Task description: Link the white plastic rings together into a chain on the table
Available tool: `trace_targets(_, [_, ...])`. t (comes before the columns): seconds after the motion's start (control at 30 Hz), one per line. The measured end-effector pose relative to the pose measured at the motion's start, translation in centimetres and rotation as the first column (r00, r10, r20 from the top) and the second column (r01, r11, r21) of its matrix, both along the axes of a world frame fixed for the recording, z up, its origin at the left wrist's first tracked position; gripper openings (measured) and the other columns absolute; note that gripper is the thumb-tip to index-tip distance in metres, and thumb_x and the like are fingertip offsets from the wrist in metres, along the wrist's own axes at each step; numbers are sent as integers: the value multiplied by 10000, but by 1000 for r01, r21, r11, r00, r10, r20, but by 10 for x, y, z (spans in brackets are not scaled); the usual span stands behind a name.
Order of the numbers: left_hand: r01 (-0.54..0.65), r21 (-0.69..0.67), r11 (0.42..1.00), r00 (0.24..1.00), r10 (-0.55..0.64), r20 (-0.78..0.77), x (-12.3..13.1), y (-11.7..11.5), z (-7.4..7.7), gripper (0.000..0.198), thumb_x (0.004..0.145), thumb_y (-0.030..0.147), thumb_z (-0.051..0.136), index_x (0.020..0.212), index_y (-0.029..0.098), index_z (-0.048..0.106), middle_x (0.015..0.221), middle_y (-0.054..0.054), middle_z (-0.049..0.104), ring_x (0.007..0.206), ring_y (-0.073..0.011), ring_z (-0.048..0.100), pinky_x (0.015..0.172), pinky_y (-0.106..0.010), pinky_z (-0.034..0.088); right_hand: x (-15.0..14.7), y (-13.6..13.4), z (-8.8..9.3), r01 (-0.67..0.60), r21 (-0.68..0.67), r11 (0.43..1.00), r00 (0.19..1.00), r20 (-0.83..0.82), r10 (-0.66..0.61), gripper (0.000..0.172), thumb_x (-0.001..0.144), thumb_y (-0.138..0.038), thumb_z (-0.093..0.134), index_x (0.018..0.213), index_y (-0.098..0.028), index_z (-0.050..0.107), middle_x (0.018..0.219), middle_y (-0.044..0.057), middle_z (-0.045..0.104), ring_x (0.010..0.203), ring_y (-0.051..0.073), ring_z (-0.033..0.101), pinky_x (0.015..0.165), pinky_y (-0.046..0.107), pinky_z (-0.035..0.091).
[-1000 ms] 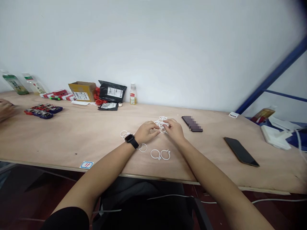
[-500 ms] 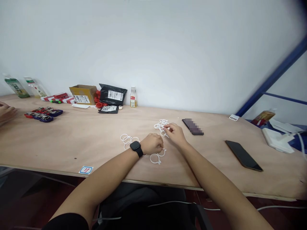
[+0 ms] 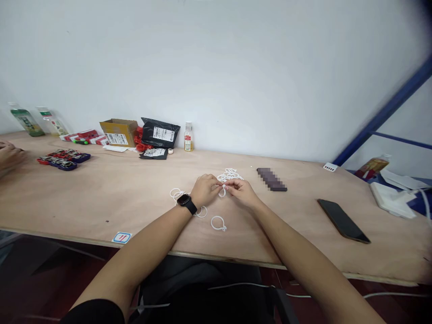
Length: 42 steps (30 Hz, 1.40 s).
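Between my two hands hangs a white ring, its small clasp end pinched at the fingertips. My left hand, with a black watch on the wrist, grips it from the left. My right hand grips it from the right, thumb and finger together. Just behind the hands lies a pile of white rings. One loose ring rests nearer the table's front edge. More white rings lie left of my left hand, partly hidden by the wrist.
Two phones, one dark and one blurred out, lie to the right. A small bottle, black packages and an open carton stand along the wall. Another person's hand is at far left.
My left hand has moved up and back from the front rings to meet my right hand. A ring is now held between them. One of the two front rings is gone from its place.
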<state>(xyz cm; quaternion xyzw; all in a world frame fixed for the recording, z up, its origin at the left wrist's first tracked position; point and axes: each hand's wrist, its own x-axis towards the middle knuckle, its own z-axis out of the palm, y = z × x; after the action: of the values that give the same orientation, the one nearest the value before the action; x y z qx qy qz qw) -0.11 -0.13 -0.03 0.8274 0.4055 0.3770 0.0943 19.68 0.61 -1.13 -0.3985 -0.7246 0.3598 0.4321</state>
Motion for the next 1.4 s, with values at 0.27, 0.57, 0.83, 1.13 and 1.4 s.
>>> trace_targets(0.27, [22, 45, 999, 999, -24, 41, 0, -2, 2, 202, 879, 390, 628, 871, 231, 752, 905, -55, 696, 913, -197, 611, 873, -353, 430, -1, -8, 5, 75, 236, 969, 985, 131, -108, 228, 856, -381, 620, 908, -188, 731, 704, 25, 685, 602, 144, 583, 559, 257, 452])
trace_targets(0.57, [29, 42, 999, 999, -30, 17, -3, -1, 6, 189, 894, 363, 606, 906, 229, 739, 917, -52, 697, 930, -201, 606, 899, -364, 412, -6, -14, 12, 85, 412, 907, 967, 187, -175, 175, 896, -312, 582, 914, -226, 734, 831, 44, 735, 759, 195, 670, 725, 321, 518])
trace_targets(0.83, [320, -118, 940, 927, -336, -165, -6, -8, 9, 268, 720, 385, 760, 930, 222, 730, 1056, -55, 673, 1031, -228, 583, 995, -371, 404, 15, 0, 12, 310, 521, 795, 834, 252, -490, 209, 879, -224, 548, 976, -221, 732, 1021, 74, 702, 861, 211, 651, 784, 342, 506])
trace_targets(1.13, [291, -183, 939, 897, -335, -290, -2, -3, -4, 106, 766, 296, 689, 797, 225, 760, 1062, -50, 689, 1005, -218, 606, 981, -350, 410, 11, 1, 10, 312, 476, 822, 895, 144, -423, 155, 853, -263, 590, 888, -208, 731, 895, 55, 712, 676, 162, 602, 678, 301, 493])
trace_targets(1.4, [376, -216, 901, 874, -422, -241, 1, -8, -5, 372, 617, 509, 816, 865, 238, 756, 1071, -55, 689, 1011, -240, 612, 973, -350, 419, 12, 3, 7, 313, 467, 827, 900, 133, -416, 150, 852, -249, 592, 886, -208, 732, 881, 57, 712, 685, 164, 611, 676, 303, 498])
